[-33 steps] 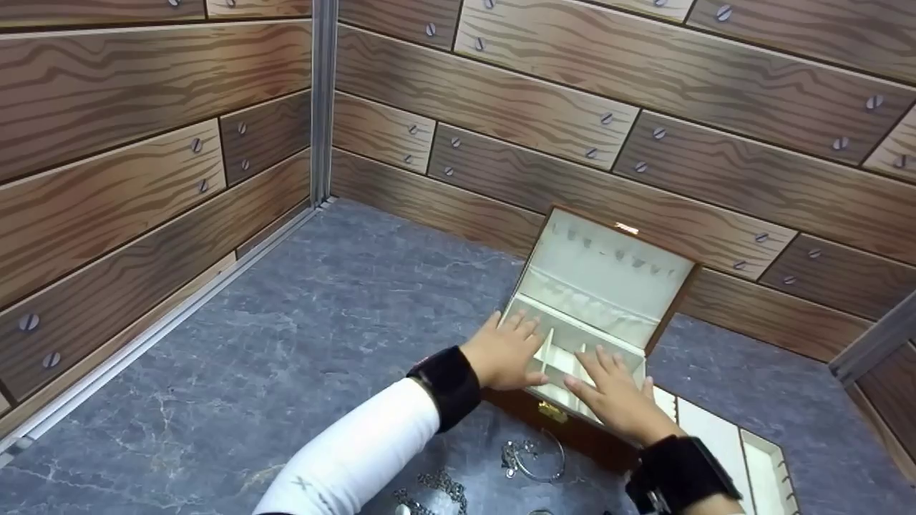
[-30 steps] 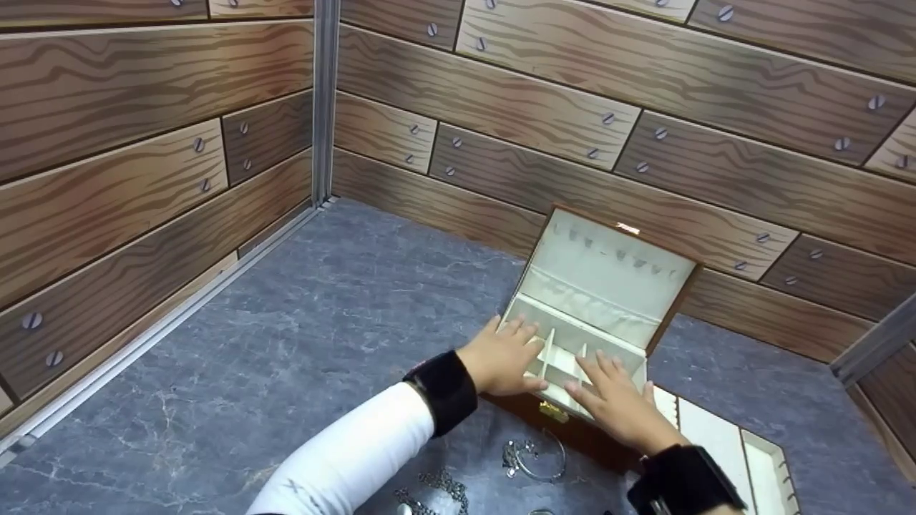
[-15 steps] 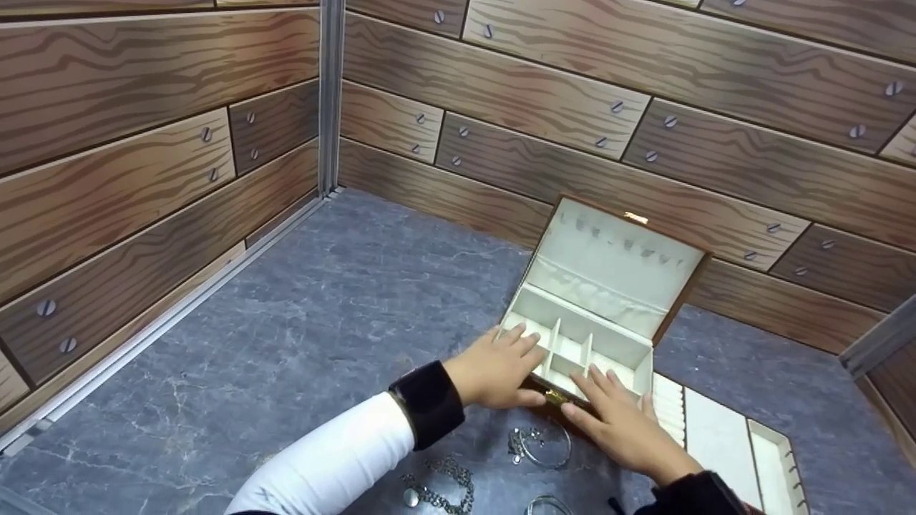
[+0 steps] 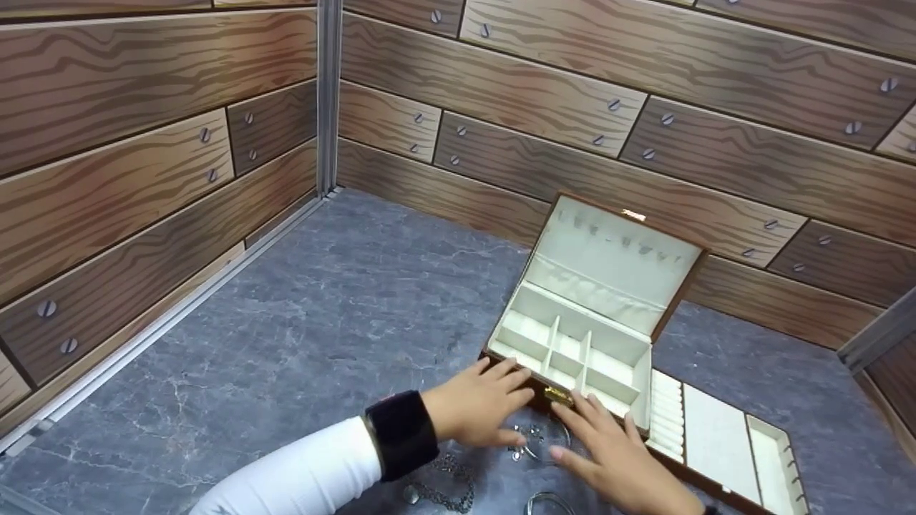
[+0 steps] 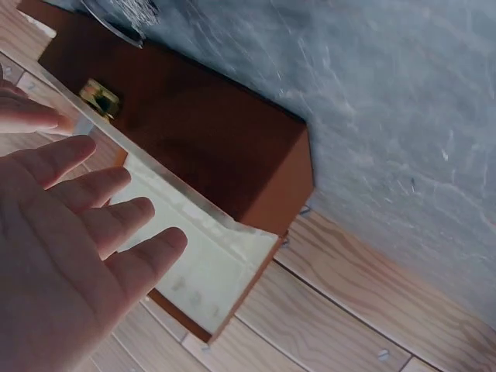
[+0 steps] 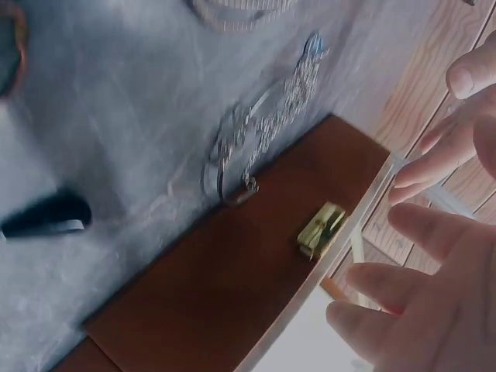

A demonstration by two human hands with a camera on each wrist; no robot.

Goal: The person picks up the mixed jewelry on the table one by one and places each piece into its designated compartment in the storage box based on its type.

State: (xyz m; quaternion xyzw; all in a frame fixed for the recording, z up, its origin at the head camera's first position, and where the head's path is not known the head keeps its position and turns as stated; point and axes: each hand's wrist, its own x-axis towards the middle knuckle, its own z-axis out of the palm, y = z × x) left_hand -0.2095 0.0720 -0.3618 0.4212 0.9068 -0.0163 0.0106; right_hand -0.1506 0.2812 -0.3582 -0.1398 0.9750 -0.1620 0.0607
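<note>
A brown jewelry box (image 4: 526, 390) with a cream lining stands with its lid (image 4: 608, 265) raised. Bare divided compartments show inside, and a gold clasp (image 4: 558, 395) sits on the front wall. My left hand (image 4: 472, 404) is held palm down over the front left edge, fingers spread. At the front right, my right hand (image 4: 615, 458) is also spread and holds nothing. Both wrist views show straight fingers near the box's upper edge; contact cannot be told. Beneath and between the hands lies a silver bangle with charms (image 4: 533, 440), partly hidden.
A section with ring rolls (image 4: 667, 415), a white panel (image 4: 719, 436) and a hooked tray (image 4: 776, 465) extends from the box's right side. Nearer lie a chain with a round disc (image 4: 444, 493) and another bangle (image 4: 549, 501). Wood-patterned walls (image 4: 472, 150) enclose the grey surface.
Both hands have drawn back toward me from above the compartments to the front edge, uncovering the compartments. The head view has tilted down slightly. The box stays where it was.
</note>
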